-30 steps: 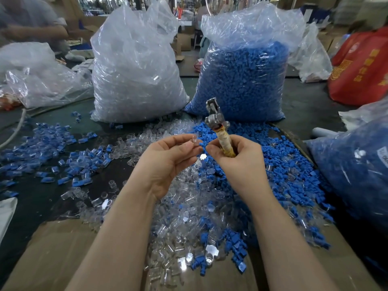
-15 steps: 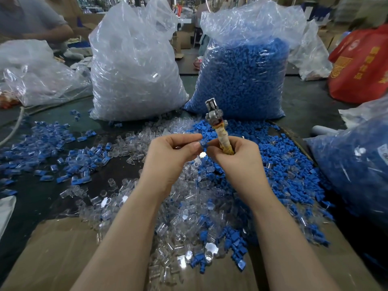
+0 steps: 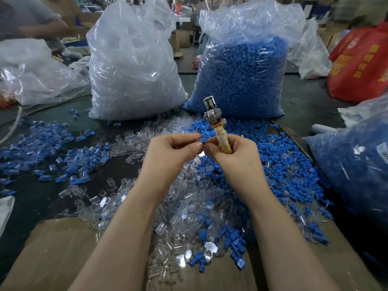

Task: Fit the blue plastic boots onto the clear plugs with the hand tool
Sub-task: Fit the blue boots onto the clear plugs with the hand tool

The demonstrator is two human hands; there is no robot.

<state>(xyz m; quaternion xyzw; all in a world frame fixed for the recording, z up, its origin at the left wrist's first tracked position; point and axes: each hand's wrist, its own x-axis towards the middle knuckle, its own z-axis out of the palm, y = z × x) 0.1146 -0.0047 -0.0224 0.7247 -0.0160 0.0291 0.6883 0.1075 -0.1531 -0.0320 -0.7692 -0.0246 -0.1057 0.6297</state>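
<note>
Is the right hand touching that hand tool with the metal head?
Touching. The head view shows the right hand with its fingers wrapped around the hand tool at its taped handle, metal head sticking up above the fist.

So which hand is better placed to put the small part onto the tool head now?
Left. The left hand pinches a small part at its fingertips just below the tool, while the right hand grips its handle.

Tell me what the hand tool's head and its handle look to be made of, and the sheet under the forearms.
Tool head: bare metal, probably steel; grey, dully shiny, with bolt-like parts.
Tool handle, gripped by the right hand: yellowish wound wrapping, perhaps tape or cloth; the core is hidden.
Sheet under the forearms: brown matte corrugated cardboard, judging by its colour and flat creased face.
</note>
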